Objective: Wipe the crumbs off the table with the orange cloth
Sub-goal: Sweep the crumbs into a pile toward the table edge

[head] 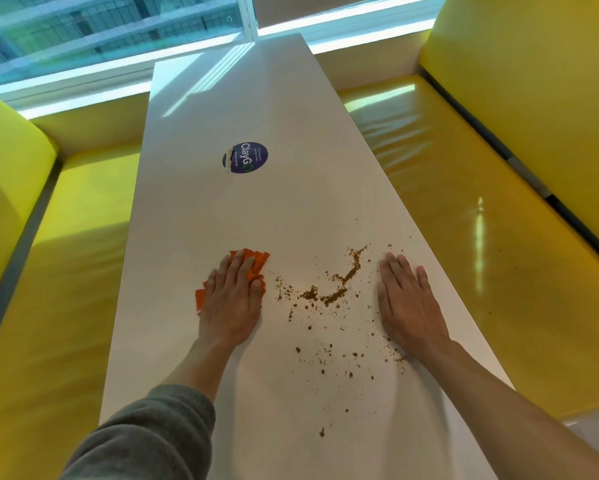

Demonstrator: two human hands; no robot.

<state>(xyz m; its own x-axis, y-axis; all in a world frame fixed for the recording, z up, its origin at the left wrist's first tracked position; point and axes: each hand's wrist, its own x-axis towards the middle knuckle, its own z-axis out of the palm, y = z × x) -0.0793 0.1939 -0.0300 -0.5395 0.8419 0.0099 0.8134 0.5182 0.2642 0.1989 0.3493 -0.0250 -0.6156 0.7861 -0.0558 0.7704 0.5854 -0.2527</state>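
The left hand (230, 299) lies palm-down on the orange cloth (253, 263), pressing it flat against the white table (256, 209). Its fingers are mostly straight and only slightly spread, laid over the cloth rather than curled round it; the fingertips reach nearly to the cloth's far edge. Bunched folds of the cloth show past the fingertips on the far side, and one corner sticks out to the left of the hand. A grey sleeve (159, 434) covers the left forearm near the bottom edge.

The right hand (408, 299) rests flat on the table near its right edge, fingers straight and close together, holding nothing. Its forearm is bare.

The crumbs (329, 296) lie between the two hands. The densest part forms a brown curved streak that runs from just right of the cloth toward the far side of the right hand's fingertips. Looser specks scatter nearer, between the two wrists, and some lie just beside the right wrist.

Farther up the table sits a round dark blue sticker (246, 158), torn along its left side. Yellow benches (457, 188) flank the table on both sides.
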